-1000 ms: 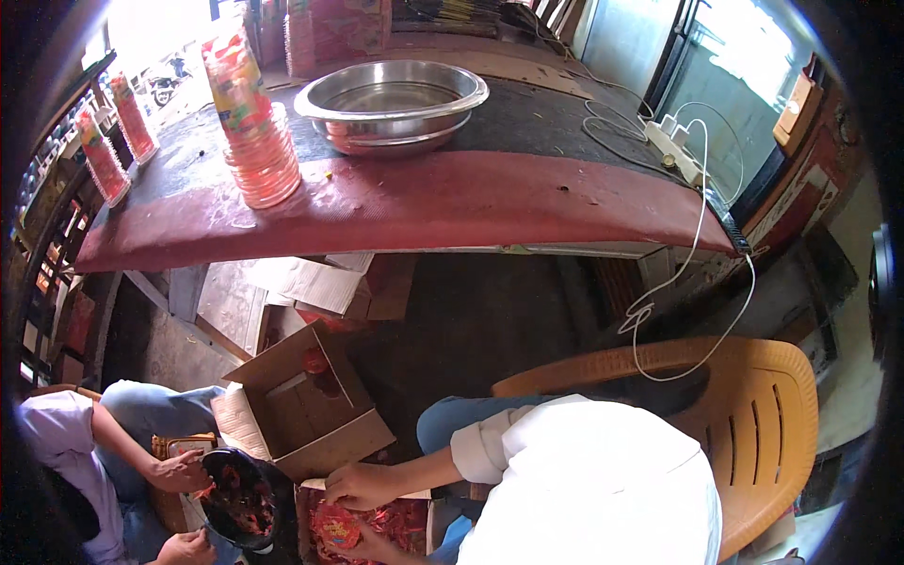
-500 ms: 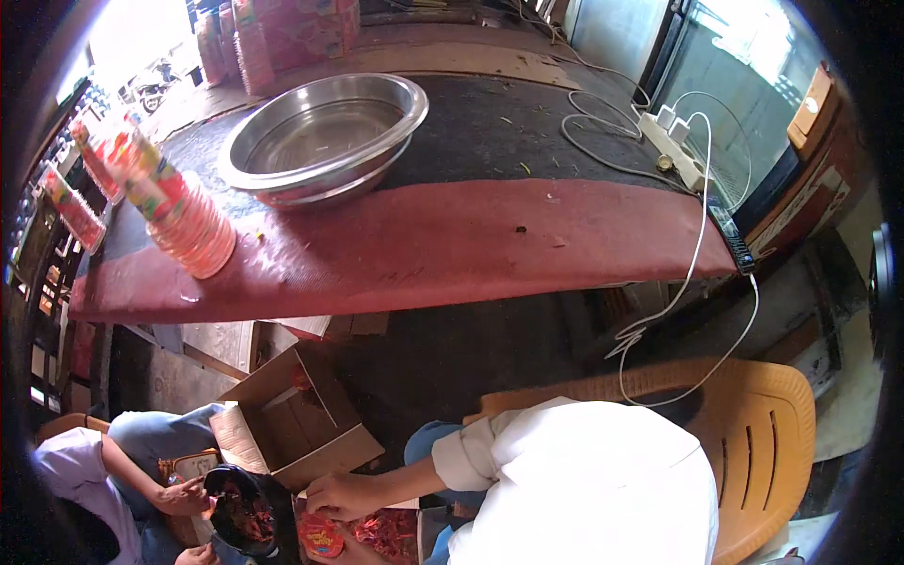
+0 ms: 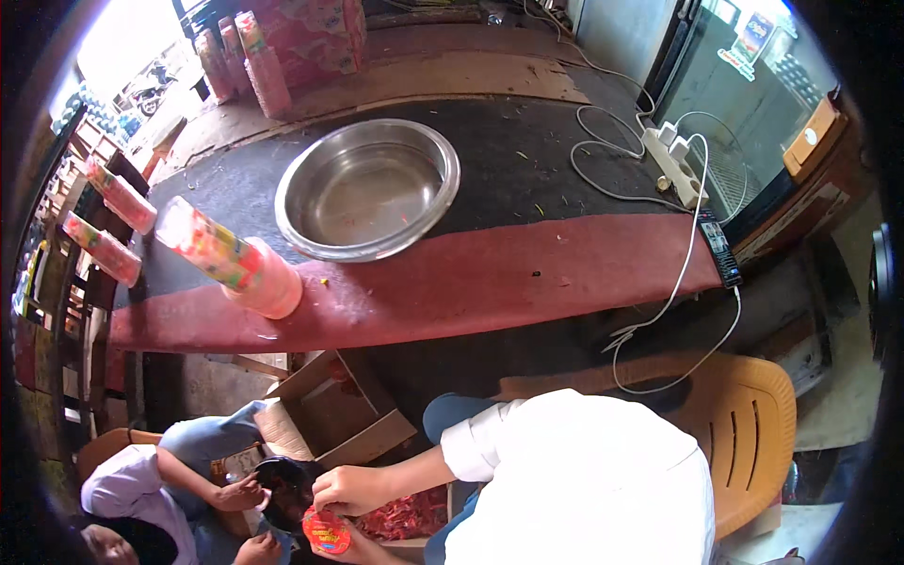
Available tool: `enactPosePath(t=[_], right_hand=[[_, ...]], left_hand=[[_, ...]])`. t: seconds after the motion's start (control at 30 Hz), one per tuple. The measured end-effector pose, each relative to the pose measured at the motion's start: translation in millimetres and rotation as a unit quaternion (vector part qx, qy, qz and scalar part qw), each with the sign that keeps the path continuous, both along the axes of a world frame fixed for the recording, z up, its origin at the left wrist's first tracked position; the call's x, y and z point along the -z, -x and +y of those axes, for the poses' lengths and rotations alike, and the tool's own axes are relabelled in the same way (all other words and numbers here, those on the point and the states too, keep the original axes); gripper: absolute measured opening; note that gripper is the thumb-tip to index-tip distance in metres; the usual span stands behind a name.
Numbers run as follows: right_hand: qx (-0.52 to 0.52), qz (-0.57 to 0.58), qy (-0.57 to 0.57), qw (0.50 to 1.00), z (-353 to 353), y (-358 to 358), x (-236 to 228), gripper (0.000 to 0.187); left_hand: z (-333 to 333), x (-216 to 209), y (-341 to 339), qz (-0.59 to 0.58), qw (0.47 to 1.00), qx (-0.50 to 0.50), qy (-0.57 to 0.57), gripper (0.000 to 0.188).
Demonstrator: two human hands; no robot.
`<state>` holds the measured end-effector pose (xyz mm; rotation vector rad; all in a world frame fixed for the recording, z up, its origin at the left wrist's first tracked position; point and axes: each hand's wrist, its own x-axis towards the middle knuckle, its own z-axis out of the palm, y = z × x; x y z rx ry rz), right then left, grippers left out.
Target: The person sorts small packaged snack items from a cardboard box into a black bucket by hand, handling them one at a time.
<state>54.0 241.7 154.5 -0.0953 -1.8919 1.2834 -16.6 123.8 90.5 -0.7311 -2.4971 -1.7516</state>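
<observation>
Low in the view, my left hand point(image 3: 350, 551) is closed around a red round container point(image 3: 326, 532) with yellow print, partly hidden at the lower edge. My right hand point(image 3: 356, 490) reaches in from a white sleeve, its fingers bent together at the container's upper rim. Whatever those fingers pinch is too small to make out. Beneath my right forearm lies a box of shiny red pieces point(image 3: 405, 515). A black bowl point(image 3: 284, 490) sits just left of my hands, beside another person's hand point(image 3: 241, 493).
An open cardboard box point(image 3: 339, 414) stands beyond my hands. A table with a red edge point(image 3: 452, 282) carries a metal basin point(image 3: 367, 247), stacked pink cups point(image 3: 268, 282) and a power strip point(image 3: 673, 169) with trailing cables. An orange plastic chair point(image 3: 753, 424) is at right.
The view has shifted, so the table and basin sit lower and further right. The red container now shows its round printed face more fully, with my right hand still at it.
</observation>
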Motion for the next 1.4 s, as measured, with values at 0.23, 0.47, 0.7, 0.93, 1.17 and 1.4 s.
enactPosePath(t=[0.23, 0.47, 0.7, 0.93, 1.17, 1.4], right_hand=[[-0.005, 0.001, -0.042, 0.999, 6, 10, -31, 0.013], [0.021, 0.009, -0.047, 0.999, -3, 18, 4, 0.017], [-0.031, 0.023, -0.040, 0.998, -28, 24, 45, 0.018], [-0.074, -0.012, -0.064, 0.995, -63, 16, 76, 0.020], [-0.071, 0.020, -0.085, 0.994, -79, 8, 89, 0.016], [-0.130, -0.046, 0.148, 0.979, -69, -2, 94, 0.010]], left_hand=[[-6, -41, 17, -0.047, 0.998, 0.031, -0.043, 0.058], [-15, -22, 7, -0.144, 0.978, 0.051, -0.142, 0.058], [-44, 13, -7, -0.137, 0.987, 0.025, -0.081, 0.048], [-78, 53, -23, -0.035, 0.987, 0.009, -0.154, 0.038], [-89, 56, -37, -0.009, 0.986, -0.009, -0.165, 0.032], [-74, 73, -39, 0.019, 0.985, -0.020, -0.172, 0.034]])
